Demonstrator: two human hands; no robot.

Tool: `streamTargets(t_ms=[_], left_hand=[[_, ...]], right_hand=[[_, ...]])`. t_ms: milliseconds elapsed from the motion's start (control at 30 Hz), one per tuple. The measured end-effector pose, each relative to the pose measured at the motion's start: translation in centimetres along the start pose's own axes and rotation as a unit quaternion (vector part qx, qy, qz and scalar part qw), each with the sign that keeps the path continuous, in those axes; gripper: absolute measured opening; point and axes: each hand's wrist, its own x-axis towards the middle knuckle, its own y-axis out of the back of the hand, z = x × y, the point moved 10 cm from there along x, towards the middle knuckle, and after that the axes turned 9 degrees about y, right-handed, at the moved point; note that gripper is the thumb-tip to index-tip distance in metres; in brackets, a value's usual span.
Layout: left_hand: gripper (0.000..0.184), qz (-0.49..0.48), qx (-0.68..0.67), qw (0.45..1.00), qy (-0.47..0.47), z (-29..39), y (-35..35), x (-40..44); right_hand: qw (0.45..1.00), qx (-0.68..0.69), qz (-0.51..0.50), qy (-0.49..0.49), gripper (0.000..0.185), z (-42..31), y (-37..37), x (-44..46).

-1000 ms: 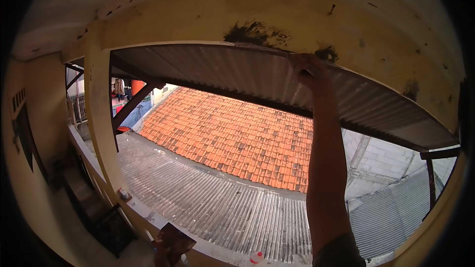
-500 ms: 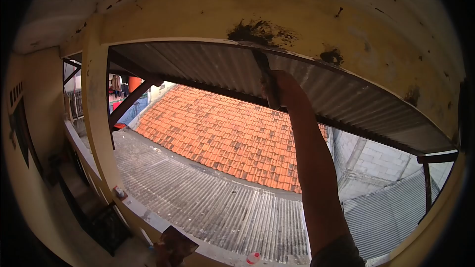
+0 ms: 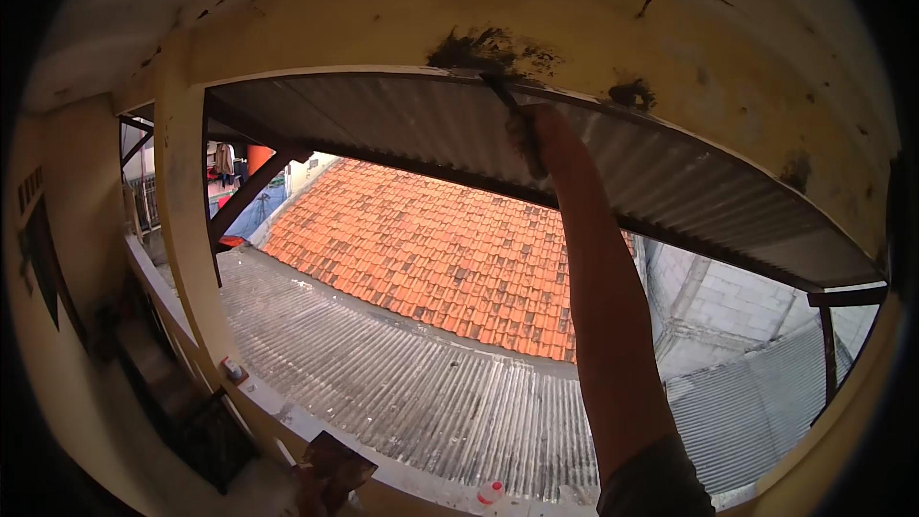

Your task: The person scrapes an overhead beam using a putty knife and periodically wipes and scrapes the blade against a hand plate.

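My right hand (image 3: 544, 132) is raised and closed around the handle of a dark flat-bladed tool (image 3: 512, 110). The blade tip meets the lower edge of the yellow beam (image 3: 335, 33), just under a dark smeared patch (image 3: 483, 50). A second dark patch (image 3: 632, 93) lies farther right on the beam. Low in the view, my left hand (image 3: 311, 490) holds a dark, square-cornered board (image 3: 340, 464) with brown marks; its fingers are in shadow.
Below runs a ledge (image 3: 278, 409) with a small container (image 3: 234, 370) and a red-capped clear bottle (image 3: 490, 492). A yellow pillar (image 3: 182, 191) stands left. Corrugated sheeting (image 3: 402, 120) slopes beneath the beam; orange roof tiles (image 3: 431, 258) lie beyond.
My right hand has moved left from beside the right-hand dark patch, then slightly up, bringing the tool's blade to the beam edge. My left hand stays low with the board.
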Motion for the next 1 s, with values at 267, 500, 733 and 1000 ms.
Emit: streamTargets(t_ms=[267,500,733,1000], left_hand=[[0.035,0.001,0.002,1.000,0.000,-0.9,0.4,-0.4],[0.035,-0.006,0.002,1.000,0.007,-1.3,0.2,-0.5],[0.034,-0.014,0.000,1.000,0.028,-2.6,0.0,0.4],[0.038,-0.058,0.000,0.998,0.016,-3.5,0.4,1.9]], right_hand=[[1.000,0.008,-0.016,-0.003,0.026,-2.2,3.3,-1.4],[0.996,-0.051,-0.062,0.046,0.025,-4.6,6.1,-4.9],[0.995,-0.034,-0.018,-0.089,0.024,-2.7,6.7,-8.3],[0.995,-0.091,-0.039,-0.028,0.028,-0.4,-0.2,-3.0]])
